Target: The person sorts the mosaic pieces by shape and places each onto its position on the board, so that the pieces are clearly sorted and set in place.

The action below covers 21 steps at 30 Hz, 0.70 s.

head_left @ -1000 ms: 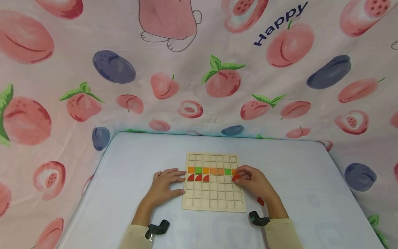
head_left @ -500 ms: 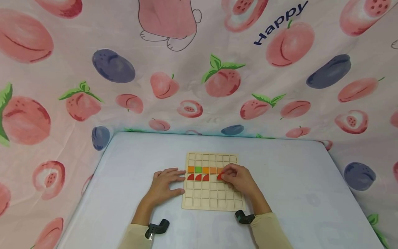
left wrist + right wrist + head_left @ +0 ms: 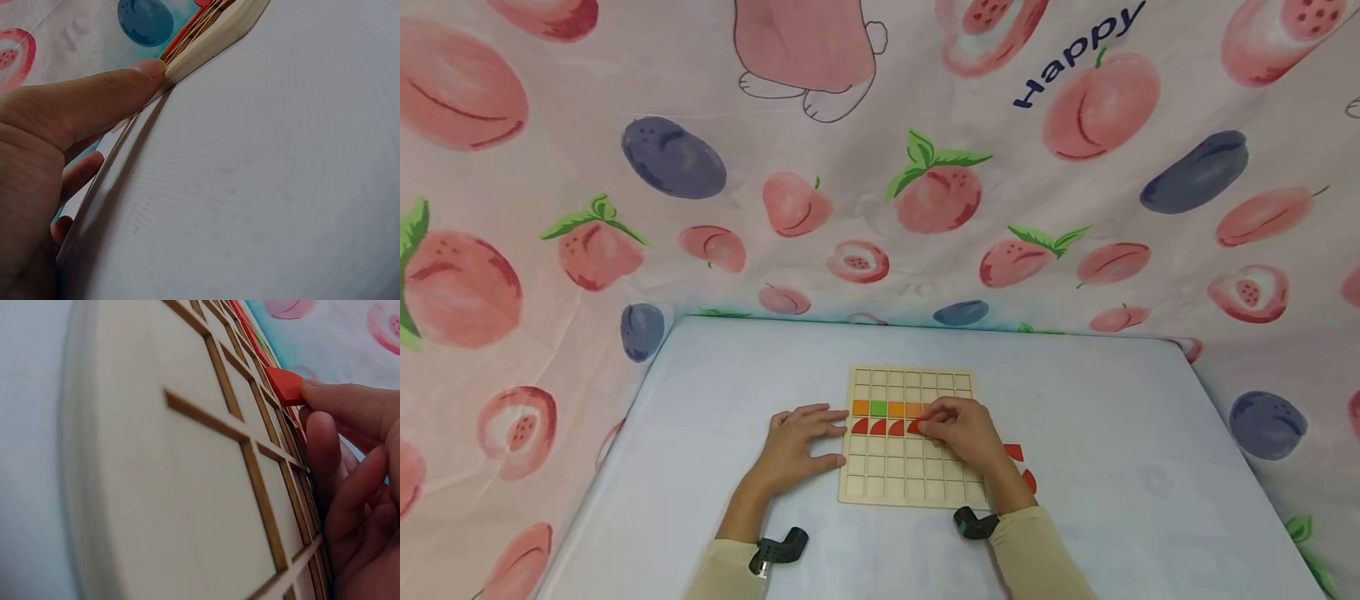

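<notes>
A wooden grid board point(image 3: 887, 492) lies on the white table. My right hand point(image 3: 964, 433) pinches a red quarter-circle tile point(image 3: 286, 386) between thumb and fingers, over the fourth cell of the row below the coloured squares. Left of it in that row sit three like red tiles point(image 3: 877, 427). Above them runs a row of orange and green squares point(image 3: 878, 408), its right part hidden by my right hand. My left hand point(image 3: 801, 442) is spread along the board's left edge, its thumb point(image 3: 147, 69) touching the side of the board in the left wrist view.
Right of the board, partly behind my right forearm, lie a red straight-edged piece point(image 3: 1013, 452) and a red curved piece point(image 3: 1029, 482). A fruit-print cloth point(image 3: 865, 208) hangs behind the table point(image 3: 1112, 417).
My right hand has carried the red tile leftward from the board's right edge to the fourth cell. The red pieces at the right now show from behind the forearm. My left hand stays put.
</notes>
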Motion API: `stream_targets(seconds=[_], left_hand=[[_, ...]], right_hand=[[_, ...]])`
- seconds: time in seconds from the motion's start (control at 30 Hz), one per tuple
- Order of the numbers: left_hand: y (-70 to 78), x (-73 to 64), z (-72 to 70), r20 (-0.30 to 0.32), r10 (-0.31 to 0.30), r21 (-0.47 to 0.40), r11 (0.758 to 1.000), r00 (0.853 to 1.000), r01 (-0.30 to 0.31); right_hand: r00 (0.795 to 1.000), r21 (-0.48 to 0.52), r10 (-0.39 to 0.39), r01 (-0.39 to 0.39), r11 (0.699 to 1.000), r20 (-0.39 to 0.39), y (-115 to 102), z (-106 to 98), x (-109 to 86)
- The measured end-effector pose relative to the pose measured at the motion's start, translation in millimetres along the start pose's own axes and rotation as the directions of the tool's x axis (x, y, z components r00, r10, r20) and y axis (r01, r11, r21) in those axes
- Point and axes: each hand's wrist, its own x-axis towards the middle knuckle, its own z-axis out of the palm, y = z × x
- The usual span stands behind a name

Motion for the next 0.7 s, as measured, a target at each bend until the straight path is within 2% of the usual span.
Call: stream_targets(seconds=[0.17,0.7], left_hand=[[1.4,-0.1,-0.8,0.008,-0.013,0.004,1.000,1.000,0.013],[2.2,-0.7,-1.2,0.004,-0.014,-0.020,1.000,1.000,0.014]], right_hand=[[1.000,0.001,0.008,-0.008,1.000,0.000,0.1,1.9,-0.4],[0.997,-0.178,-0.064,0.056,0.982,-0.037,0.7,3.9,-1.8]])
